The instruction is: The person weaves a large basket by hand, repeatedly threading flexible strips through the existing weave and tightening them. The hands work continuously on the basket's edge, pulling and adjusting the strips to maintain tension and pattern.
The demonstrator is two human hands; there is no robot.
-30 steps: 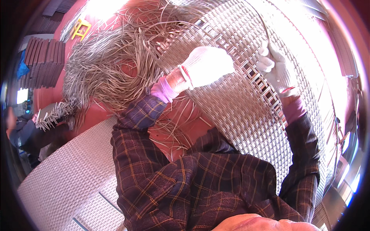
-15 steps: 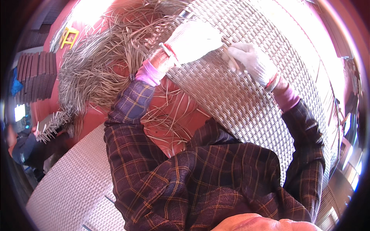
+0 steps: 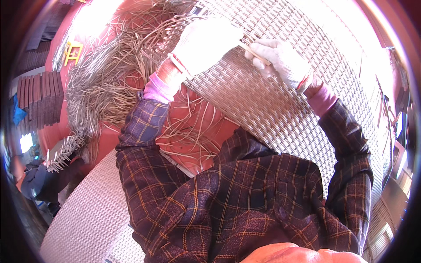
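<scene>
A pale beige wicker strip (image 3: 259,55) lies in the fingers of my right hand (image 3: 280,61), which wears a white knitted glove and is closed on it. The strip's far end reaches the fingertips of my left hand (image 3: 206,46), also white-gloved. That hand looks closed, but glare washes out its fingers and hides what they hold. Both hands are over the upper part of a large woven wicker panel (image 3: 280,109), grey-beige and curving away to the right. By my left wrist, loose wicker strands (image 3: 144,48) trail from the panel's left edge.
A big heap of loose strands (image 3: 101,83) covers the red floor (image 3: 184,144) to the left. Beyond stand a yellow stool (image 3: 73,51) and a stack of brown slats (image 3: 41,94). Another person (image 3: 41,179) is at far left. A second woven surface (image 3: 87,215) lies at lower left.
Both my hands have shifted slightly left and up in the picture, still close together. The strip stays in my right hand. The whole view has shifted a little.
</scene>
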